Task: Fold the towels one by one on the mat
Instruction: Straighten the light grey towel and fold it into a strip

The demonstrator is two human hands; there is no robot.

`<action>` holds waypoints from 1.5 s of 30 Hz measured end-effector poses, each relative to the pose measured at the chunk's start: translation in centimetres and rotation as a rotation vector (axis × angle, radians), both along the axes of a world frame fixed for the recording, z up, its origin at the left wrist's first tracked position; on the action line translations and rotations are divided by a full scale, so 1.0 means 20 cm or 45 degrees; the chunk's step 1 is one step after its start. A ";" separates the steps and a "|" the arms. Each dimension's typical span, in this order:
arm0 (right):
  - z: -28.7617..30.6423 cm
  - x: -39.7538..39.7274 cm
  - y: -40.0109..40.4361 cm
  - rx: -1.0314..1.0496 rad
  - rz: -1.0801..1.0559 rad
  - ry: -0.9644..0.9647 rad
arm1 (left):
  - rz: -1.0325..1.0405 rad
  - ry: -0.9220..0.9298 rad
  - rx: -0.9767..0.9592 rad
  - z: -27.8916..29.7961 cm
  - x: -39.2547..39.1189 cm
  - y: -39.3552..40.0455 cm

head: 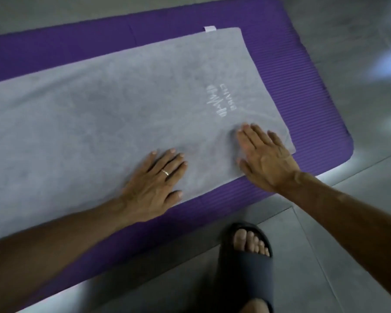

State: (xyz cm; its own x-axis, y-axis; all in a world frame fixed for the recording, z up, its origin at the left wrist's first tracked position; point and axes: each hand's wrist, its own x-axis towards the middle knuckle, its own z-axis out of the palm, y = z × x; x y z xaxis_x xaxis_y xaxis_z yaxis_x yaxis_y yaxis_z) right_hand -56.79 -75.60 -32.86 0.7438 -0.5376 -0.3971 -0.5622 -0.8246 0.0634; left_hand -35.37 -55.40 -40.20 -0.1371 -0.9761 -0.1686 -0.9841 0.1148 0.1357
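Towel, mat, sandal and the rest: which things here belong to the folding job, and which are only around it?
Belong to the job:
grey towel, lying flat on the mat
purple mat, under the towel
left hand, flat on the towel
right hand, flat near the towel's corner

Only around:
dark sandal on a foot, beside the mat
grey tiled floor
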 end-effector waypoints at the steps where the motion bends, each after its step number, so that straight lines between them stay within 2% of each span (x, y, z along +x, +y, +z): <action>1: 0.00 0.11 0.11 0.011 0.145 -0.079 | -0.064 -0.009 0.000 -0.01 0.08 0.10; 3: -0.03 0.31 0.34 -0.008 0.451 -0.218 | -0.162 -0.039 -0.016 0.00 0.26 0.29; 5: -0.07 0.55 0.56 0.017 0.570 -0.300 | -0.146 -0.054 -0.010 0.00 0.45 0.48; 7: -0.14 0.81 0.78 0.101 0.432 -0.403 | -0.012 -0.052 -0.029 -0.01 0.60 0.66; 10: -0.25 1.03 1.13 0.201 0.061 -0.410 | 0.214 -0.013 -0.059 -0.03 0.63 0.90; 14: -0.34 0.84 1.44 0.096 0.015 -0.310 | 0.396 0.067 -0.130 -0.02 0.49 1.07; 16: -0.30 0.76 1.46 0.096 0.005 -0.360 | 0.508 0.134 -0.238 -0.01 0.48 1.17; 18: -0.24 0.79 1.46 0.132 0.000 -0.446 | 0.498 0.205 -0.371 0.00 0.48 1.30; 20: -0.20 0.88 1.50 0.169 0.067 -0.554 | 0.458 0.179 -0.468 0.01 0.50 1.47; 25: -0.18 1.07 1.74 0.181 0.381 -0.682 | 0.776 0.044 -0.309 0.02 0.65 1.73; 27: -0.18 1.09 1.81 0.193 0.535 -0.671 | 0.804 -0.035 -0.312 0.02 0.68 1.74; 30: -0.20 1.13 1.88 0.161 0.674 -0.550 | 0.705 -0.117 -0.399 0.01 0.73 1.71; 32: -0.21 1.18 1.91 0.156 0.660 -0.488 | 0.669 -0.107 -0.401 0.03 0.73 1.71; 37: -0.19 1.18 1.96 0.157 0.736 -0.509 | 0.574 -0.023 -0.359 0.05 0.68 1.83; 41: -0.20 1.14 1.94 0.214 0.745 -0.514 | 0.633 -0.025 -0.339 0.06 0.66 1.88; 45: -0.17 1.20 1.95 0.257 0.774 -0.512 | 0.820 0.038 -0.344 0.09 0.63 1.94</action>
State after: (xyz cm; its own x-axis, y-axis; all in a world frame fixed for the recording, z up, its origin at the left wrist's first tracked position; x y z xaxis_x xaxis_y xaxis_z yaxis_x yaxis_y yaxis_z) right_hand -32.89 -36.58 -36.33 0.9945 0.0679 -0.0799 0.0473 -0.9707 -0.2357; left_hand -22.73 -16.65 -38.40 0.4820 -0.8719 0.0865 -0.8639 -0.4565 0.2129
